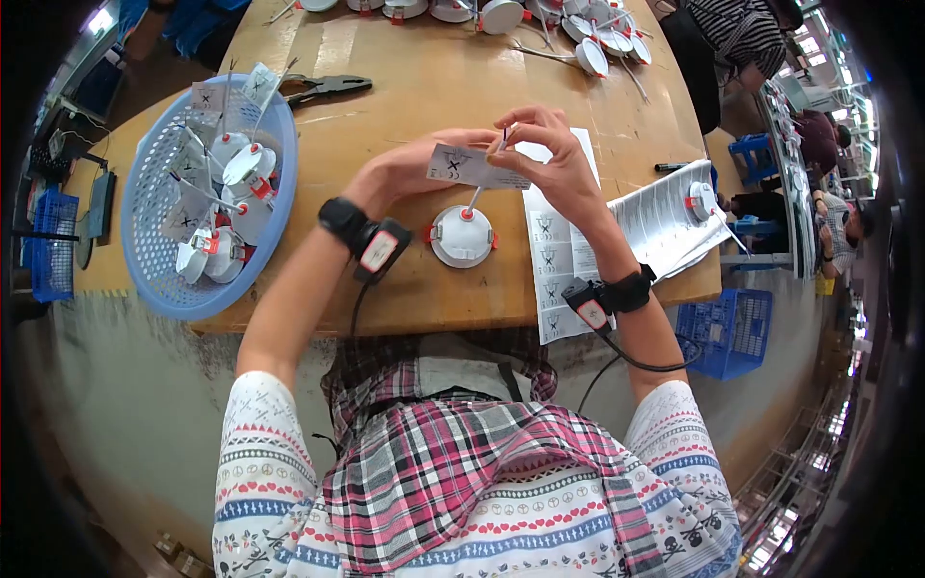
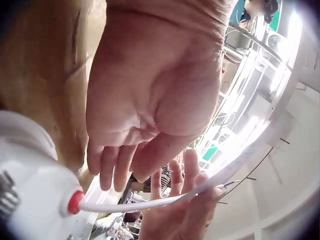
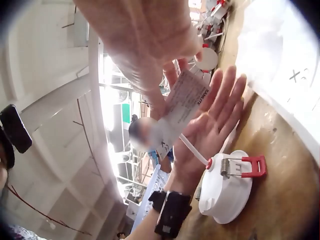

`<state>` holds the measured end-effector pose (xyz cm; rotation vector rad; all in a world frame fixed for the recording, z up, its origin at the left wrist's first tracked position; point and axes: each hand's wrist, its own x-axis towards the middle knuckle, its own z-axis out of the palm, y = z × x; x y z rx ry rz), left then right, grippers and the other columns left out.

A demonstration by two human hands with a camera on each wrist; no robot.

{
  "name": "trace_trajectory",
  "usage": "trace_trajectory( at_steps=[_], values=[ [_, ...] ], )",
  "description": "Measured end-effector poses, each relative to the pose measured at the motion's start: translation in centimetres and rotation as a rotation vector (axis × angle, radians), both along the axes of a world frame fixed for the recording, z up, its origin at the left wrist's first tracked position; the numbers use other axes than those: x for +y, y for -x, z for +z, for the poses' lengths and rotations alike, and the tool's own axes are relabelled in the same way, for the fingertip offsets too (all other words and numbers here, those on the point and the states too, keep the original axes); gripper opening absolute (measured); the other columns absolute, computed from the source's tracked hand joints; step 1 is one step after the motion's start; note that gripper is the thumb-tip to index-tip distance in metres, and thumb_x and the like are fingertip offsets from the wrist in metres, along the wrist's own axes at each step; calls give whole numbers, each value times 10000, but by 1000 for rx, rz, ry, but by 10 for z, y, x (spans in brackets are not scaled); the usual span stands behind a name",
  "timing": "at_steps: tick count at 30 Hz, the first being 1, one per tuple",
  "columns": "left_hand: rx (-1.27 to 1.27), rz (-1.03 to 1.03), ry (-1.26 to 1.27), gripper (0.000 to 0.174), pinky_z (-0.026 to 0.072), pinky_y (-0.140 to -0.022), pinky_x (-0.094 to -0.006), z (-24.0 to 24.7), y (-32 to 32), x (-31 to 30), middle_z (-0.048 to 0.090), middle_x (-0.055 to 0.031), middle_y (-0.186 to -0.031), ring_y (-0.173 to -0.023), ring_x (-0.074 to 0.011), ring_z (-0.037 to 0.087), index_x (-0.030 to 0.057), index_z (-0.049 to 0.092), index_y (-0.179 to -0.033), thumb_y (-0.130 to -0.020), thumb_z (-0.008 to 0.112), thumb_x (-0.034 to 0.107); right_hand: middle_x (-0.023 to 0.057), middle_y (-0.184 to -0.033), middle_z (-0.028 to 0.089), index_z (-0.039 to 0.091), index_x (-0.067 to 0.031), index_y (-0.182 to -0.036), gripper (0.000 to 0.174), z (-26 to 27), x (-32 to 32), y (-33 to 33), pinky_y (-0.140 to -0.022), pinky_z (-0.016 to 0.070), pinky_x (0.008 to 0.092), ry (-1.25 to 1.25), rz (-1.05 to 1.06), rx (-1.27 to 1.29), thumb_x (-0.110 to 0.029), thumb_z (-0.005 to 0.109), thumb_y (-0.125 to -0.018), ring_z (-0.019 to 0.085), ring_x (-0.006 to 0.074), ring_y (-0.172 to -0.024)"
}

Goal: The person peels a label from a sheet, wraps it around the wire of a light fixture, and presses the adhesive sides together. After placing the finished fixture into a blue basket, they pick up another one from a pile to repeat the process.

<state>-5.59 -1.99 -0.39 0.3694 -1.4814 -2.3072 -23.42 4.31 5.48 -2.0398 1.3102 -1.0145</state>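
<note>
A round white downlight (image 1: 462, 237) with red-tipped spring clips lies on the table, its white cable (image 1: 473, 200) rising from a red grommet. Near the cable's upper end my right hand (image 1: 551, 164) pinches a printed label (image 1: 461, 165) between thumb and fingers, where the label meets the cable. In the right wrist view, the label (image 3: 184, 100) hangs at a slant across the cable. My left hand (image 1: 409, 166) is behind the label, its fingers extended and palm facing it; the left wrist view shows the bare palm (image 2: 155, 95) with nothing gripped.
At left stands a blue basket (image 1: 134, 226) holding several labelled downlights. Pliers (image 1: 328, 89) lie beside it. Label sheets (image 1: 551, 289) and a silvery stack of sheets (image 1: 665, 226) with a downlight (image 1: 700, 200) on top are at right. More downlights (image 1: 591, 56) crowd the far edge.
</note>
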Motion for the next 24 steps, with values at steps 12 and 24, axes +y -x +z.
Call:
trace_trajectory(
  at_steps=[12, 24],
  values=[
    [50, -73, -113, 209, 455, -678, -200, -6, 14, -14, 579, 24, -861, -778, -55, 556, 65, 598, -924, -825, 635, 245, 5, -989, 574, 679, -106, -790, 118, 1, 7, 0, -853, 383, 322, 45, -57, -6, -176, 732, -711, 441, 211, -979],
    [-32, 216, -63, 193, 465, -738, -227, 1, -12, -10, 615, -6, -887, -811, -79, 586, 56, 595, -948, -832, 628, 207, 31, -900, 547, 633, -55, -749, 134, -8, 16, -4, -815, 386, 314, 55, -173, -106, -143, 727, -714, 467, 192, -928]
  ],
)
